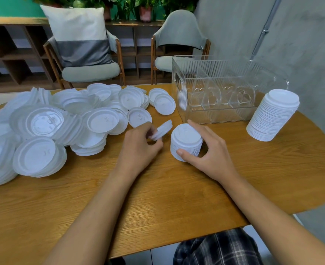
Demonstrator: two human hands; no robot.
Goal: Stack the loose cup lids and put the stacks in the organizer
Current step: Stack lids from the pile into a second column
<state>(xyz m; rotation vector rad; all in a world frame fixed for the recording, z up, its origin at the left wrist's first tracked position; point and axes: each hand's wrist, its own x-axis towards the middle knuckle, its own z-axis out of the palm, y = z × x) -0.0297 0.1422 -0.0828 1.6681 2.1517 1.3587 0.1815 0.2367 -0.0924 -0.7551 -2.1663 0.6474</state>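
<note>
At our left the loose lids (43, 127) lie heaped on the wooden table (158, 197); our left hand (138, 148) pinches a small tilted bunch of lids (162, 130), perhaps two or three, though blur hides the count; just beside it our right hand (209, 152) curls round a short stack (185, 142) standing on the table; behind stands the clear organizer (215, 88); farthest right a tall stack (272, 115) leans near the organizer's end.

Pile of loose lids (43, 131) runs off the left edge, so its full extent is not visible; embossed marks on the lid tops are too small to read. Lids (162, 130) pinched in the left hand (140, 144) are blurred, count indeterminate. Right hand (211, 150) covers the short stack (185, 140) on its near right side.
</note>
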